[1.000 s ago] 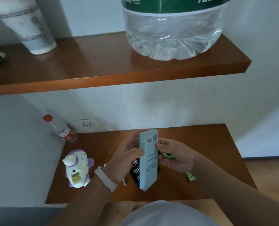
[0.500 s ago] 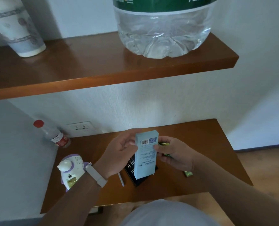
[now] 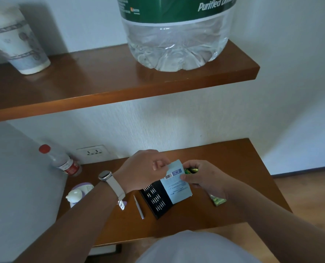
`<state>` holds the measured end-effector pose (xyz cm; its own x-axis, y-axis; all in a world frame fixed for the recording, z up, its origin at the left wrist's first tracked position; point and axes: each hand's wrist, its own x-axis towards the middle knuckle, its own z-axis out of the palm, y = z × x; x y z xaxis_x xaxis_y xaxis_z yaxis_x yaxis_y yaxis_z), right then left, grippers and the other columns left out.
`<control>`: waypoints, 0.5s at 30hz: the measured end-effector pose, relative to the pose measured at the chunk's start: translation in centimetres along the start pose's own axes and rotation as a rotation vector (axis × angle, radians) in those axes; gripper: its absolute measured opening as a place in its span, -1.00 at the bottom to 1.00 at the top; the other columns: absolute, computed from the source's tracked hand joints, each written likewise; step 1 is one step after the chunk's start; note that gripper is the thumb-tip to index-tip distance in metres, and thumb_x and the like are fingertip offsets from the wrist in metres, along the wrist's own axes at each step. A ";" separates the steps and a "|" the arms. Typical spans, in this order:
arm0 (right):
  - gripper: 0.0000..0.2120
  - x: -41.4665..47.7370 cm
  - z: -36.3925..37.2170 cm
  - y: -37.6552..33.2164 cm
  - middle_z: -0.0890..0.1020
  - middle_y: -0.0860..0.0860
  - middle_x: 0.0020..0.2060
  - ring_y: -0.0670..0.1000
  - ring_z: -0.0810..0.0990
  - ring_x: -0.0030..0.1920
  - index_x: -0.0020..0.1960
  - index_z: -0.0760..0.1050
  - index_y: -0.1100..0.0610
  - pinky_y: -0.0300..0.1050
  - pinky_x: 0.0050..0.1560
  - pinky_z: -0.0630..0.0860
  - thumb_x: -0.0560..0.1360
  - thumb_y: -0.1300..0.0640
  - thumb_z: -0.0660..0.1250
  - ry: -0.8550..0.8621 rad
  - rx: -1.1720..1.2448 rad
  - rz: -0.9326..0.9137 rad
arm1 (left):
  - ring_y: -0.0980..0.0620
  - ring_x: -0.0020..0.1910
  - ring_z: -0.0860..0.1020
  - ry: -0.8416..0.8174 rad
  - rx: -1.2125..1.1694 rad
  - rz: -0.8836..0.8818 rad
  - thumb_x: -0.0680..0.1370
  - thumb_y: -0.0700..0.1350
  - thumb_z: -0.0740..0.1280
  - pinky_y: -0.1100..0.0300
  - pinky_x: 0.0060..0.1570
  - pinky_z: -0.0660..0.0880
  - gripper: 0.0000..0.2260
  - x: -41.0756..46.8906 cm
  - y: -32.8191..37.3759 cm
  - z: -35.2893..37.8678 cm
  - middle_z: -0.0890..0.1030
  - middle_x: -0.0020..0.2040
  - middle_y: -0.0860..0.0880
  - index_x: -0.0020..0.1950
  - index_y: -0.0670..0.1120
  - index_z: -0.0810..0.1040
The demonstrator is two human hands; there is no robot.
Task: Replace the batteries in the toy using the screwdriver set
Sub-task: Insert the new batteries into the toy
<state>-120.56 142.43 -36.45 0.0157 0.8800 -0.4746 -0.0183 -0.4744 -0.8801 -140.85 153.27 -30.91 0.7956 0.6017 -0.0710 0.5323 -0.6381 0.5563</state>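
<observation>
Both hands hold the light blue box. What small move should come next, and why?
Probably lay the blue box aside on the table: left hand and right hand both pinch it, the right also holding green batteries, while the bit tray and driver lie out, ready.

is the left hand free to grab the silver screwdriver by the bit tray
Probably not yet: the left hand pinches the blue box. The screwdriver lies uncovered near its wrist, otherwise reachable.
</observation>
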 end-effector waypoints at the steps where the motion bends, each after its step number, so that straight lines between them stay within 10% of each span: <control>1: -0.87 -0.1 -0.1 0.1 0.73 -0.04 -0.03 -0.01 0.71 0.00 0.00 0.64 -0.06 -0.07 0.01 0.66 0.47 0.08 0.49 0.013 -0.051 -0.003 | 0.16 -0.15 0.58 -0.009 0.036 0.008 0.57 0.09 0.38 0.13 -0.14 0.59 -0.90 0.1 0.1 0.0 0.61 -0.17 0.21 0.05 0.20 0.67; 15: -0.89 -0.6 -0.9 1.0 0.72 -0.08 -0.09 0.08 0.68 -0.09 0.01 0.61 -0.14 -0.12 -0.16 0.60 0.49 -0.05 0.45 0.082 -0.256 -0.073 | 0.24 -0.11 0.53 -0.038 0.084 -0.051 0.56 0.08 0.38 0.27 -0.12 0.51 -0.92 0.1 0.9 1.6 0.52 -0.11 0.25 -0.03 0.21 0.49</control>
<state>-119.69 141.38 -37.05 0.0890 0.9122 -0.3999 0.2392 -0.4093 -0.8805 -139.83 151.96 -31.70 0.7761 0.6171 -0.1298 0.5938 -0.6457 0.4802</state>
